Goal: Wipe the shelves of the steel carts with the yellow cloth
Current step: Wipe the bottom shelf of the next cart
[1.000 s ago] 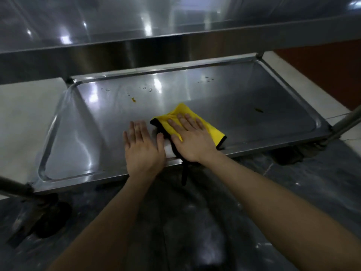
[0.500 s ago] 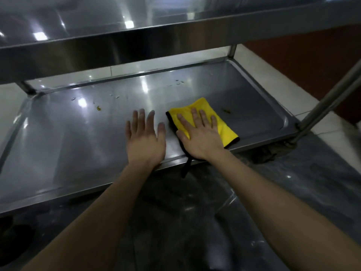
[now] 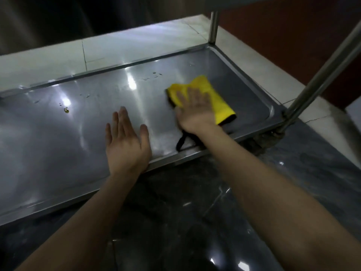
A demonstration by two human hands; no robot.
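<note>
Right hand (image 3: pixel 195 110) flat, fingers spread, pressing yellow cloth (image 3: pixel 218 98) — left hand (image 3: pixel 127 141) beside it, flat on shelf (image 3: pixel 48 133), holding nothing.

Dark veined marble floor (image 3: pixel 185 222) is reflecting small lights in front; pale tiles (image 3: pixel 136 42) are running behind, bordering a reddish-brown wall (image 3: pixel 283 36).

yellow cloth (image 3: pixel 218 98) folded, black-edged, flat on steel shelf (image 3: pixel 68 133) near its right end, toward front edge.
</note>
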